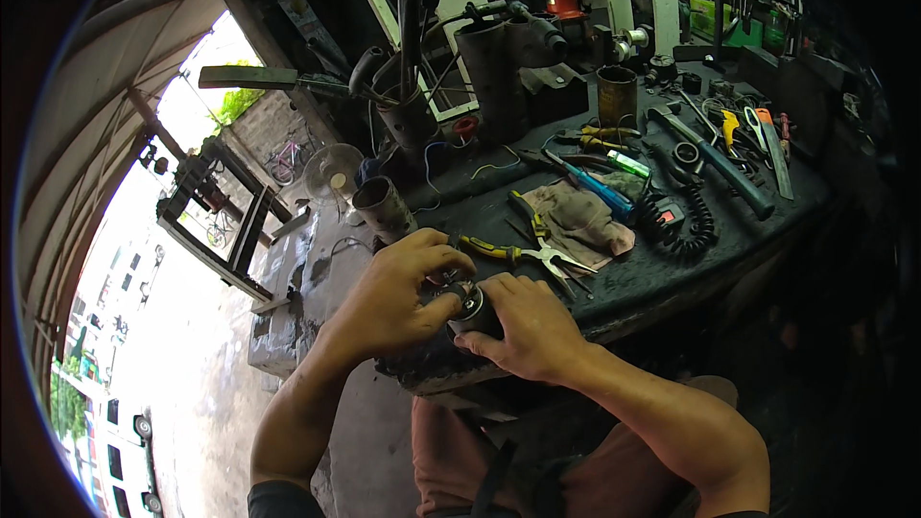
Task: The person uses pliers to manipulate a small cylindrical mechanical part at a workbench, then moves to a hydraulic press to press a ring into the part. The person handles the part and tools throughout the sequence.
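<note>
A short dark metal cylinder (472, 309) with a bright round rim stands near the front left edge of the workbench. My right hand (532, 326) is wrapped round its side. Over its open end, the fingers of my left hand (398, 290) are curled in a pinch on a small part that they mostly hide. Inside the rim, the details are too small to make out. Just beyond my hands lie yellow-handled pliers (537, 251), their jaws pointing right, partly over a crumpled, stained cloth (576, 216).
A dark workbench (672, 264) carries a blue screwdriver (602, 192), a hammer (720, 163), a coiled black cord (698, 230) and several hand tools. Metal tubes (384, 209) stand along its left and back. At far left, a bright yard adjoins a metal frame (216, 206).
</note>
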Available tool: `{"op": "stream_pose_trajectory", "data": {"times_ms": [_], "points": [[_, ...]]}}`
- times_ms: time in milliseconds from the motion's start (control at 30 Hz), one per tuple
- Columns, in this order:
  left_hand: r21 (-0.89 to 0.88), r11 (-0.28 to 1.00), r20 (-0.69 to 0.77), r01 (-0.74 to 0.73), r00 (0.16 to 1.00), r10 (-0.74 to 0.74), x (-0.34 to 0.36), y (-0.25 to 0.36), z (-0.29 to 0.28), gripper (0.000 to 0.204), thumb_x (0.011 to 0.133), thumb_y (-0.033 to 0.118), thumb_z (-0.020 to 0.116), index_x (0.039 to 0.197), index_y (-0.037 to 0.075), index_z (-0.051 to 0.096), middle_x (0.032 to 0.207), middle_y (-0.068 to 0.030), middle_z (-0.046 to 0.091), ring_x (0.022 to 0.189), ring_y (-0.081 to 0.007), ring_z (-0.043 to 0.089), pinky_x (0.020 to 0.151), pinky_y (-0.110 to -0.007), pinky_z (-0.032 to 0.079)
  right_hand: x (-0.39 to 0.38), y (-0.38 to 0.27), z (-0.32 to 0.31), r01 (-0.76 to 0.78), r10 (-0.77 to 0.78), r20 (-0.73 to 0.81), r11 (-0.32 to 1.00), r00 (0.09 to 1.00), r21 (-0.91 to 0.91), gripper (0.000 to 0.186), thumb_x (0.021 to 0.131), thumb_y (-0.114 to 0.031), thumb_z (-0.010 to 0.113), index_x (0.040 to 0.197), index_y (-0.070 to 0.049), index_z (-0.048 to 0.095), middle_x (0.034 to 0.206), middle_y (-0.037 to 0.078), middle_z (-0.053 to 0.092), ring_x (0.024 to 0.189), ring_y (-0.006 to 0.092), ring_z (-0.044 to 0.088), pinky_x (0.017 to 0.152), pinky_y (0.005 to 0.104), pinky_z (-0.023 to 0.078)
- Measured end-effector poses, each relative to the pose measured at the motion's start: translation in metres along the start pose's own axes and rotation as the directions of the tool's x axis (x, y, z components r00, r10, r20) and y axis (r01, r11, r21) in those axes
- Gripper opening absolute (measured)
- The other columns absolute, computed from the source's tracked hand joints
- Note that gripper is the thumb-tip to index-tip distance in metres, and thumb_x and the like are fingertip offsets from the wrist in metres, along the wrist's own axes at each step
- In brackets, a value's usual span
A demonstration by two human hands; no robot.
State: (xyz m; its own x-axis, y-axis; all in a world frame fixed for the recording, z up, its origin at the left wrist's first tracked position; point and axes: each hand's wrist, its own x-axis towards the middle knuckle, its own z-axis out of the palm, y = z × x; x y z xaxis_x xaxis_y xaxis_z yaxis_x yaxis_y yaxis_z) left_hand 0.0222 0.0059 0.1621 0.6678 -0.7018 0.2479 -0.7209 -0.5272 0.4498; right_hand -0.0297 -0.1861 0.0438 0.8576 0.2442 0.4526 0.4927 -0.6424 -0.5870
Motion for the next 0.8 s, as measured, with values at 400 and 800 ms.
{"op": "stream_pose_trajectory", "data": {"times_ms": [400,800], "points": [[0.047,0.999,-0.098,0.018,0.995,-0.014,-0.0006,-0.0012,0.0102,0.031,0.082,0.005,0.080,0.113,0.001,0.075,0.110,-0.0149,0.066,0.095,-0.0273,0.073,0.086,-0.036,0.058,-0.0005,-0.0009,-0.0005,-0.006,0.006,0.005,1.000,1.000,-0.004,0.052,0.091,-0.044,0.081,0.119,-0.003,0.065,0.112,0.015,0.067,0.105,0.0357,0.064,0.091,0.0458,0.045],[0.065,0.998,-0.092,0.006,0.996,0.000,-0.0026,-0.0026,0.0105,0.023,0.082,0.007,0.083,0.104,0.001,0.079,0.108,-0.0155,0.070,0.093,-0.0251,0.076,0.084,-0.034,0.059,-0.0004,-0.0017,-0.0016,-0.028,0.028,0.029,1.000,0.999,0.007,0.053,0.092,-0.046,0.080,0.121,-0.004,0.065,0.114,0.015,0.067,0.106,0.0359,0.065,0.094,0.0460,0.046]]}}
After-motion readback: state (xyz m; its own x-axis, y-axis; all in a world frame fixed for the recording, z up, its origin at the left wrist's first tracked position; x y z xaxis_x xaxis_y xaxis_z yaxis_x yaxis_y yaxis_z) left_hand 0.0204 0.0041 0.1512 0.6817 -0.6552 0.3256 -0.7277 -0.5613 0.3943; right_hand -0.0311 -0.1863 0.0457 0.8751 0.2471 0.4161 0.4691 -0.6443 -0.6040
